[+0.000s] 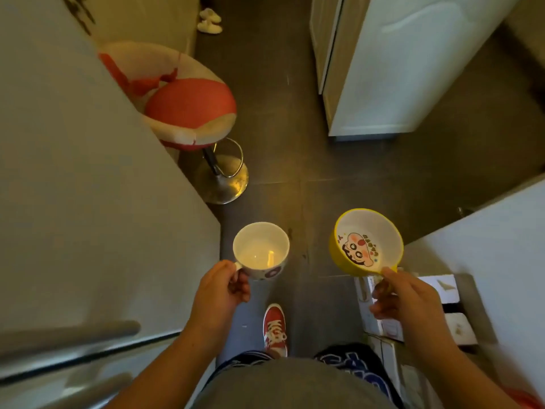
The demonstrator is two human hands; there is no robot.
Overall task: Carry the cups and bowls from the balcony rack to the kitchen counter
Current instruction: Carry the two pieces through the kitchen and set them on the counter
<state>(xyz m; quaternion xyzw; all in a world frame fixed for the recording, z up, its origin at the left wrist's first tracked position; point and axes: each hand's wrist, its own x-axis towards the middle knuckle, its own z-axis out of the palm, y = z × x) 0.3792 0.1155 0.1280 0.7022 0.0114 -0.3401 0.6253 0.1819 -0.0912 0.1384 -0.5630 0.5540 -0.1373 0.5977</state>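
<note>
My left hand (222, 286) grips the handle of a white cup (261, 250) with a dark pattern on its outside; the cup is upright and looks empty. My right hand (396, 296) holds a yellow bowl (367, 242) by its short handle; the white inside shows a cartoon face and is tilted slightly toward me. Both are carried at waist height above a dark tiled floor (295, 128), about a hand's width apart.
A large grey appliance (73, 187) with bar handles fills the left side. A red and white bar stool (182, 104) on a chrome base stands ahead on the left. White cabinets (383, 69) stand ahead right, boxes (380, 317) low right. My red shoe (275, 327) is on the floor.
</note>
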